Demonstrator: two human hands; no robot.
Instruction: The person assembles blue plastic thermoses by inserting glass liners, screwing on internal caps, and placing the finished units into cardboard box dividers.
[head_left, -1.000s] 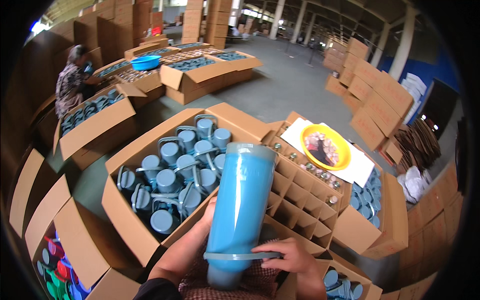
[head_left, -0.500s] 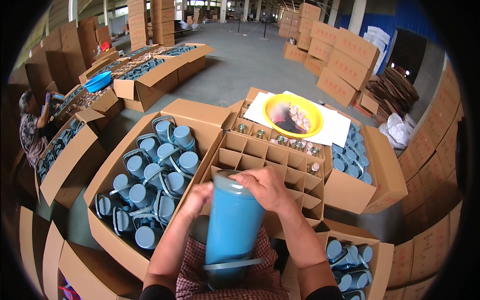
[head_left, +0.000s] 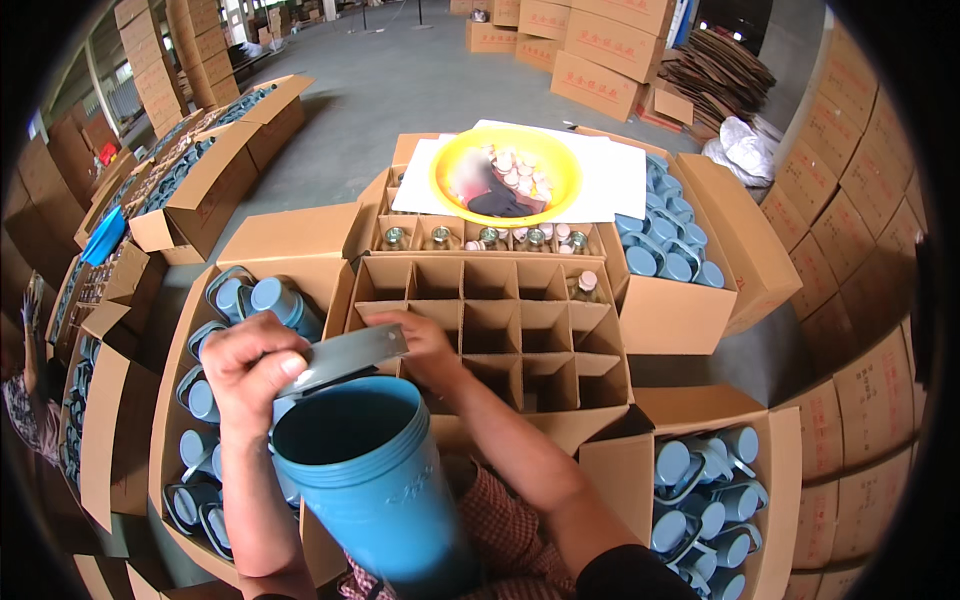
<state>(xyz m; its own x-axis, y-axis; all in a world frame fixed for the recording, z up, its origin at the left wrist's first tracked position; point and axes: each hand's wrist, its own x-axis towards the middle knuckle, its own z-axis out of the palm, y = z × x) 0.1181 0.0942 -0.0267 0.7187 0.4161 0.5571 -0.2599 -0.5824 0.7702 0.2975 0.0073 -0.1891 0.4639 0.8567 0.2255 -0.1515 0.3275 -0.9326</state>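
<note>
A blue cylindrical thermos casing (head_left: 385, 490) leans at my lap, its threaded mouth facing up and the inside dark. Just above that mouth a grey-blue screw cap (head_left: 350, 357) is tilted and off the rim. My left hand (head_left: 255, 375) is closed on the cap's left part, thumb on its near side. At the cap's right end is my right hand (head_left: 425, 350), its fingers curled behind the edge and partly hidden. Left of me a carton (head_left: 180, 320) holds several blue thermos casings (head_left: 275, 295) with handles, partly covered by my left arm.
Ahead stands a divided carton (head_left: 490, 400) with a bottle (head_left: 585, 285) in one cell. Behind it, a yellow basin (head_left: 505, 215) of small white-and-pink pieces and dark cloth rests on a white board (head_left: 610, 180). More casings fill cartons at right (head_left: 690, 335) and lower right (head_left: 780, 480).
The cap has come off the casing's top, leaving the mouth uncovered. My left hand has moved up and left onto the cap. The view has turned rightward.
</note>
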